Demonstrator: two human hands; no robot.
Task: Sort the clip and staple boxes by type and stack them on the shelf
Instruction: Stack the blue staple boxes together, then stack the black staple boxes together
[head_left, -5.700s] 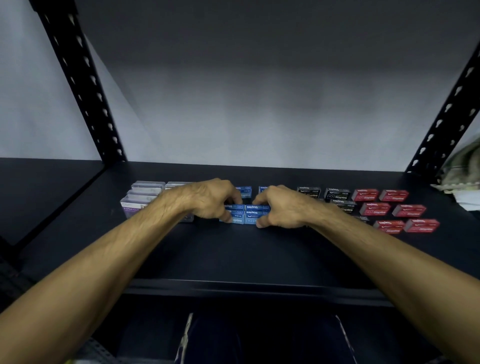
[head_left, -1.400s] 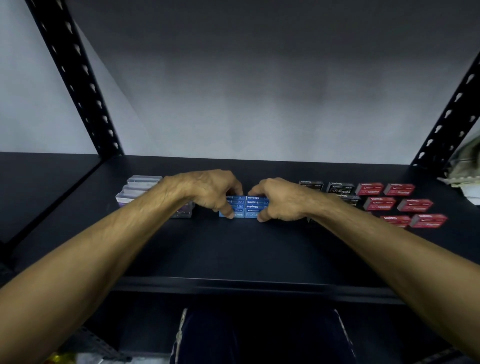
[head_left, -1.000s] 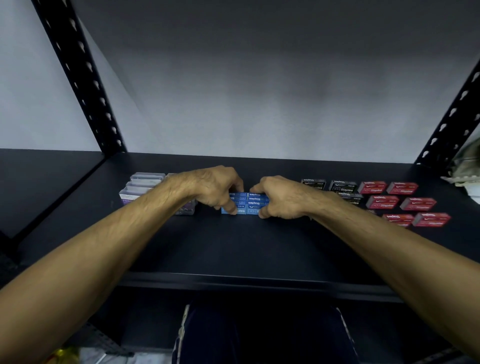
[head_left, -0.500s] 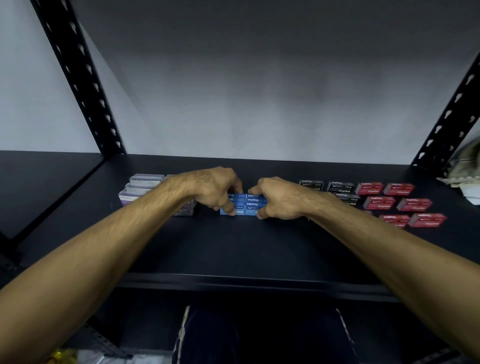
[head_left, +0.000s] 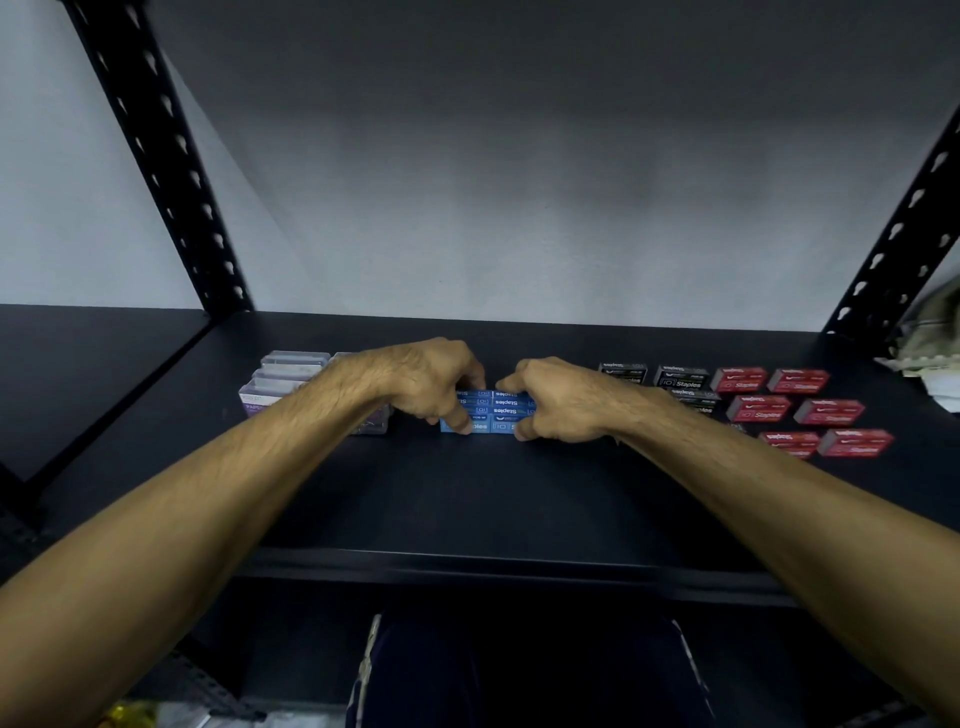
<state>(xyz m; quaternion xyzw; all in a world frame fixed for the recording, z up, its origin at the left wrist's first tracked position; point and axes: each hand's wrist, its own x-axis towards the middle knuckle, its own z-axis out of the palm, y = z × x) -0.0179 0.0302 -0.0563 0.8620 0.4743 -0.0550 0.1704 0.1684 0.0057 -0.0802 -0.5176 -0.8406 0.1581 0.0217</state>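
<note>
On the shelf (head_left: 467, 499), both hands squeeze the blue boxes (head_left: 493, 410) into a neat block: the left hand (head_left: 431, 379) and right hand (head_left: 561, 400) curl their fingers around its ends. Clear boxes (head_left: 280, 379) sit left; black boxes (head_left: 680, 379) and red boxes (head_left: 800, 410) lie right, unstacked. Sorting looks done.

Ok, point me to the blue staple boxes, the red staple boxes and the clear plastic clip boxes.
blue staple boxes (head_left: 497, 410): head view, printed top between the hands.
red staple boxes (head_left: 759, 408): head view, top of a middle-row box.
clear plastic clip boxes (head_left: 293, 359): head view, lid of the rearmost box.
</note>
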